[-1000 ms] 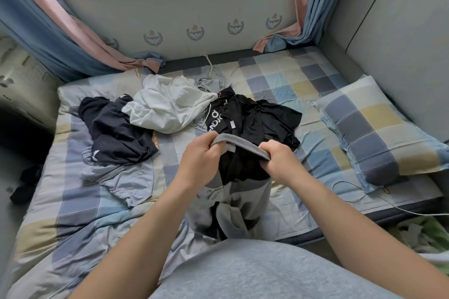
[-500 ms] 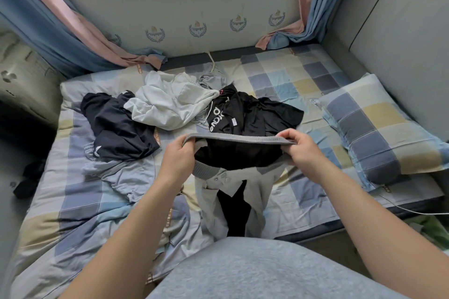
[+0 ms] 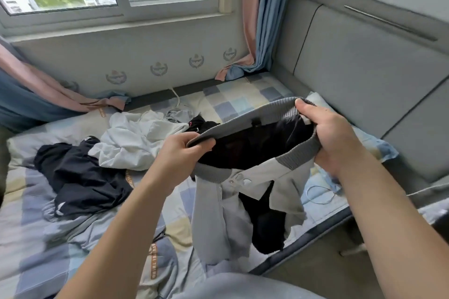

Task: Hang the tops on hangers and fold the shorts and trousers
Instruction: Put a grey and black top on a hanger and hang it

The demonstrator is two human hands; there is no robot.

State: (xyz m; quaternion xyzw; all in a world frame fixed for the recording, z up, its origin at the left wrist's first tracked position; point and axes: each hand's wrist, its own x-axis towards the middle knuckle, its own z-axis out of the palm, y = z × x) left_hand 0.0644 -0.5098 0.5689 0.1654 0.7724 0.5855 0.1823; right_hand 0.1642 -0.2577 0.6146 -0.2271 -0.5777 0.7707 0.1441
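Note:
A light grey jacket (image 3: 218, 211) with a dark grey ribbed hem and black lining hangs above the bed's near edge. My left hand (image 3: 181, 155) grips the ribbed band at its left end. At the right end, my right hand (image 3: 325, 133) grips the same band, which is stretched open between both hands. On the bed lie a white top (image 3: 131, 140), a black garment (image 3: 80, 177) left of it, and a small grey piece (image 3: 177, 114) behind. No hanger is in view.
The bed carries a checked sheet (image 3: 243, 99) and a rumpled grey-blue cover (image 3: 73, 238). A grey padded headboard (image 3: 364, 80) rises on the right. Pink and blue curtains (image 3: 257, 31) hang beside the window; a thin cable (image 3: 318, 194) lies near the bed's edge.
Both hands have lifted the jacket higher and to the right, spreading its ribbed band wider. My head has tilted up, bringing the window into view.

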